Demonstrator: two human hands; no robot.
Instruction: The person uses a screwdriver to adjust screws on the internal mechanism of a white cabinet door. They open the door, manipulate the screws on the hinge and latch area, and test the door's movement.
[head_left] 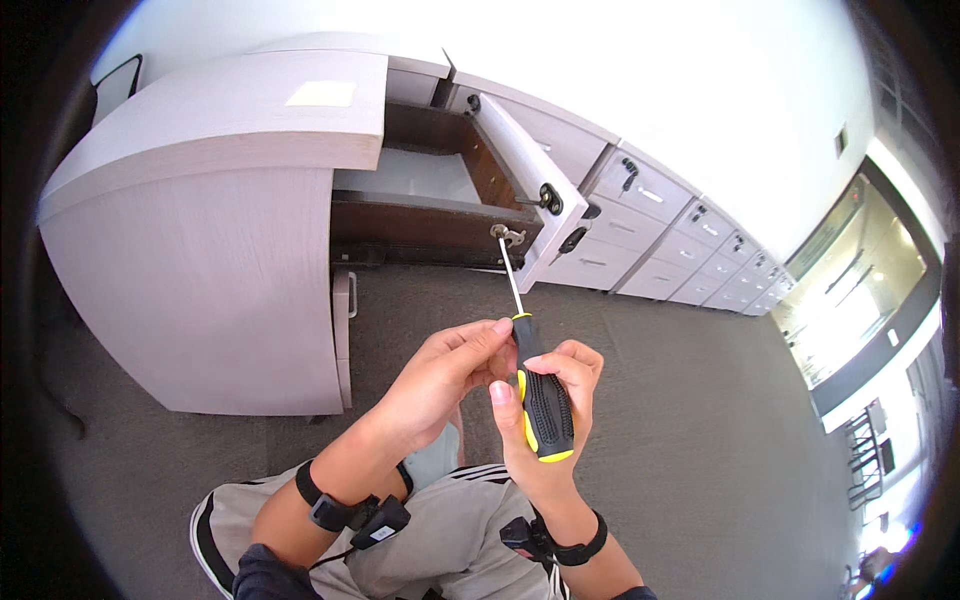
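A screwdriver (547, 410) with a black and yellow handle points away from me, its thin metal shaft reaching up to the open drawer. My right hand (550, 440) is wrapped around the handle, thumb along its left side. With its fingertips closed, my left hand (445, 375) pinches the front end of the handle near the shaft. The tip meets a small metal fitting (508, 236) on the brown side panel of the drawer (420, 228), close behind the drawer's pale front (530, 165). The exact contact of tip and fitting is too small to make out.
The drawer juts out from a pale wooden desk (240, 280) on the left. A row of pale drawer cabinets (640, 205) with black locks runs along the white wall to the right. Grey carpet (690, 430) covers the floor, and a glass door (865, 290) stands at the far right.
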